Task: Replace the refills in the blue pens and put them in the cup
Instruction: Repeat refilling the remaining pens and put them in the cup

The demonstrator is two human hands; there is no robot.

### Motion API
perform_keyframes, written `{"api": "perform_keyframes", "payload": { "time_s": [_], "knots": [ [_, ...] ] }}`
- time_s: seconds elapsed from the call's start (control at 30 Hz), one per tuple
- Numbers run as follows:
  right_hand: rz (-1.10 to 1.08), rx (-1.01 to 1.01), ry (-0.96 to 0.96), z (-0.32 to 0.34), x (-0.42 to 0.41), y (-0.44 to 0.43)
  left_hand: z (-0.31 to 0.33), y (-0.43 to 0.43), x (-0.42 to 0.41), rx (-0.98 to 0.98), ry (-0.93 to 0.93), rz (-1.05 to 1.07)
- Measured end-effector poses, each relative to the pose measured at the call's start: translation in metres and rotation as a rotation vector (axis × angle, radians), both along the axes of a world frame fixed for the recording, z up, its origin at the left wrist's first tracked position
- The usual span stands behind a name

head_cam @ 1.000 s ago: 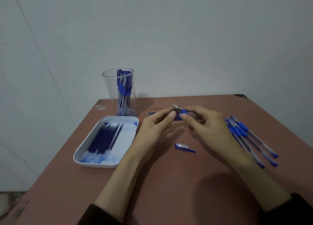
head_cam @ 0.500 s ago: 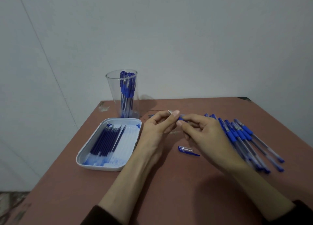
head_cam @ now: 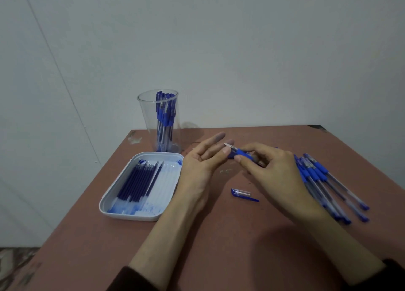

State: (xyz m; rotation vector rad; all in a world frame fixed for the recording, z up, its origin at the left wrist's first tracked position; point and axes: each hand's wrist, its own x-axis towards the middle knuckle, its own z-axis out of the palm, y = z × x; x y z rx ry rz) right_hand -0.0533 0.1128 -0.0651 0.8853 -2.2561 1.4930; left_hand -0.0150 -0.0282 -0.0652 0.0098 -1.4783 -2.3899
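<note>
Holding hand: right hand (head_cam: 269, 170), fingers curled, thumb and forefinger pinching a clear-barrelled pen with a blue rubber grip (head_cam: 242, 153) at that grip, above the table.
Held pen: uncapped and nearly level, its silver metal tip pointing left toward the other hand; its rear end is hidden behind the fingers.
Free hand: left hand (head_cam: 203, 161), palm turned up, fingers straight and spread, holding nothing. Its thumb tip lies just beside the pen's tip; contact cannot be told.
Cap: small clear-and-blue pen cap (head_cam: 243, 194), lying on the table nearer the person than both hands and apart from them.
Cup: tall clear plastic cup (head_cam: 146, 119), upright at the table's far left, just behind the tray. A bundle of blue pens (head_cam: 164, 119) stands inside it.
Tray: white rounded-rectangular plastic tray (head_cam: 105, 205), smeared with blue ink, just left of the left hand. Dark blue refills (head_cam: 140, 179) lie side by side in its left half.
Loose pens: fan of clear pens with blue grips (head_cam: 324, 181), flat on the table to the right of the right hand.
Table: reddish-brown flat tabletop (head_cam: 219, 258), set against a pale grey wall (head_cam: 241, 49).
</note>
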Motion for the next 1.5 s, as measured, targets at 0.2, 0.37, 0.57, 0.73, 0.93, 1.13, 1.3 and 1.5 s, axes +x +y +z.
{"api": "perform_keyframes", "payload": {
  "time_s": [0.2,0.37,0.57,0.73,0.93,1.13,1.3,1.5],
  "knots": [
    [-0.124,0.161,0.181,-0.001,-0.003,0.003,-0.004,0.002,-0.004,-0.082,-0.036,0.136],
    [-0.223,0.168,0.21,0.002,-0.006,0.007,-0.004,-0.008,-0.004,-0.18,-0.076,0.242],
    [-0.288,0.115,0.165,0.003,-0.01,0.012,-0.012,-0.002,-0.001,-0.881,-0.162,0.146],
    [-0.282,0.153,0.152,0.002,-0.009,0.011,-0.014,-0.003,0.002,-0.964,-0.206,0.056],
    [-0.282,0.195,0.139,0.002,-0.008,0.011,-0.012,-0.006,0.002,-0.939,-0.232,0.025],
    [-0.314,0.378,0.167,0.004,-0.008,0.012,-0.012,-0.009,-0.002,-0.814,-0.197,0.118],
    [-0.255,0.47,0.279,0.0,-0.007,0.011,-0.005,-0.007,0.001,-0.696,-0.087,0.129],
    [-0.277,0.465,0.265,-0.001,-0.019,0.018,-0.007,-0.016,0.001,-0.792,-0.108,0.301]
  ]
}}
